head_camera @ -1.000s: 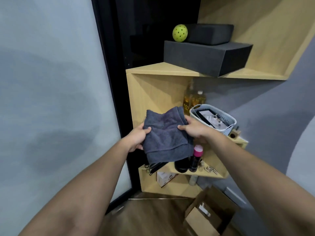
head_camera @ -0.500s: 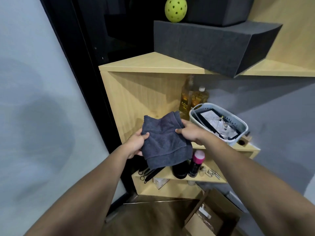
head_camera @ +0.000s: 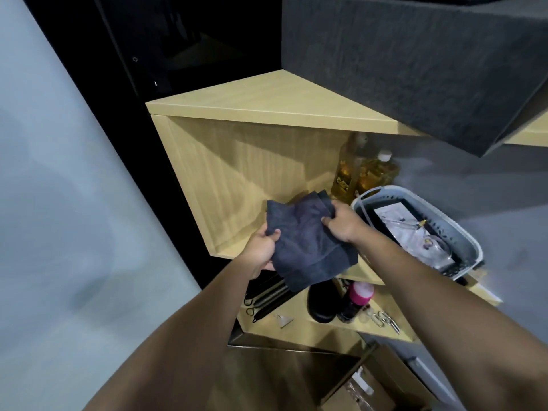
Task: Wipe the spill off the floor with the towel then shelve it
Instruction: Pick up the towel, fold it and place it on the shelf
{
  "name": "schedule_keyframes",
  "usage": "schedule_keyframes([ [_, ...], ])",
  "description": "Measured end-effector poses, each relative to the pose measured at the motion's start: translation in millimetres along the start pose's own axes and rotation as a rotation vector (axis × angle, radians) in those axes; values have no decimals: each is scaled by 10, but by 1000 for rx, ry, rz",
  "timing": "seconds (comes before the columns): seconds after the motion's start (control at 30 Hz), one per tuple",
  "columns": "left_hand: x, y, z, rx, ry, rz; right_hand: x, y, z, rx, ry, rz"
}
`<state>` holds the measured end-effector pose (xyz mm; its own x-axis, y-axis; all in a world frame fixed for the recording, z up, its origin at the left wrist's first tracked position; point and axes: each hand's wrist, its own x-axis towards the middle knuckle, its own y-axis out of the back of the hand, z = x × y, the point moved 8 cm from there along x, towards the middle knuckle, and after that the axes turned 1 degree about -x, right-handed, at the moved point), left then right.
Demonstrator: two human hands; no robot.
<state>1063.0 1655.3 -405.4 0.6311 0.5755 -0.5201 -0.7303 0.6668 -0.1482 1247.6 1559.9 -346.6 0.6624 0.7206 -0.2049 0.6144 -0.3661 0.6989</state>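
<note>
A folded dark grey towel [head_camera: 305, 244] hangs between both hands at the mouth of the wooden shelf's [head_camera: 234, 200] middle compartment. My left hand [head_camera: 262, 252] pinches its left edge with thumb on top. My right hand [head_camera: 341, 222] grips its upper right edge with curled fingers. The towel's far corner reaches into the compartment, and its lower part hangs over the shelf's front edge. The floor spill is out of view.
A grey plastic basket [head_camera: 462, 232] with papers sits right of the towel, two yellow bottles [head_camera: 364, 173] behind it. A dark foam block [head_camera: 415, 63] overhangs above. The lower shelf holds a pink-capped bottle [head_camera: 360, 295], scissors and black tools. Cardboard boxes [head_camera: 364, 384] stand on the floor.
I have stepped closer to the shelf, and both hands have carried the towel forward to the middle compartment's opening. The grip on the towel is unchanged.
</note>
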Motion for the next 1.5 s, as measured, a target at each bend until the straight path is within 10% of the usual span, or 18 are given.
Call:
schedule_keyframes([
  [0.13, 200, 64, -207, 272, 34, 89, 98, -75, -32, -325, 72, 102],
  [0.27, 231, 274, -119, 890, -309, 420, -79, -680, -65, -611, 220, -8],
  [0.43, 314, -6, 27, 1176, -599, 258, -71, -982, 356, -689, 130, -164],
  [1.5, 687, -221, -203, 1583, -83, 44, 131, -902, 674, -739, 73, -124],
])
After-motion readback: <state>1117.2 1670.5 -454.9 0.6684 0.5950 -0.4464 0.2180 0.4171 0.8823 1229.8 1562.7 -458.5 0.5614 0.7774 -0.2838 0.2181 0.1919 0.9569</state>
